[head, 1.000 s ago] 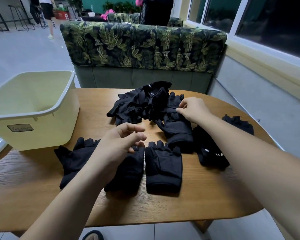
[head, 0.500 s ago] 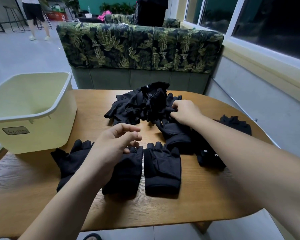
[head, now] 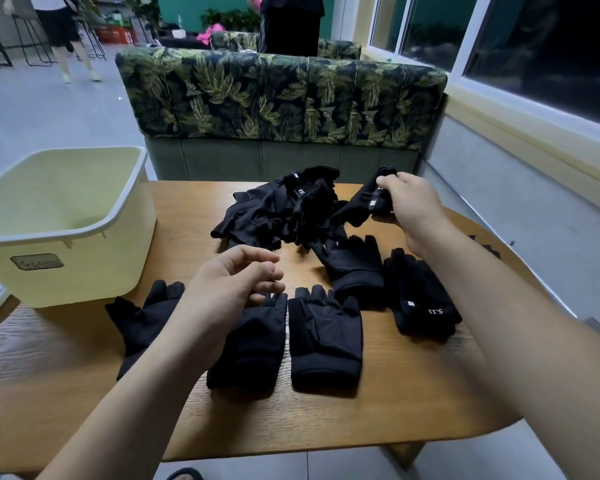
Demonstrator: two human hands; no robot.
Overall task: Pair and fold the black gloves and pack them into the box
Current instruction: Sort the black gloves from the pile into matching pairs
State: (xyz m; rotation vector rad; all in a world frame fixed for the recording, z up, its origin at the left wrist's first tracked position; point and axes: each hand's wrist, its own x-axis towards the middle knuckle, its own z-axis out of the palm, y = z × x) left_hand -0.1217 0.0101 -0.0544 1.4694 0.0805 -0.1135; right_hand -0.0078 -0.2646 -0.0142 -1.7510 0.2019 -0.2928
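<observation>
On a wooden table beside a window, a person sorts black gloves. At the far right, the right hand grips one black glove, fingers curled round its cuff end, holding it clear of the tabletop just right of a loose pile of gloves heaped at the table's far middle. The left hand hovers nearer, fingers loosely bent and thumb apart, holding nothing, above a near row of gloves laid flat. That row runs left to right: a splayed glove, a second glove partly under the left forearm, and a third glove just beside it. Farther right lie a fourth glove and, touching it, a lettered glove with white print on its cuff. A cream plastic box stands at the table's left edge, well apart from both hands. Behind the table stands a leaf-print sofa.
</observation>
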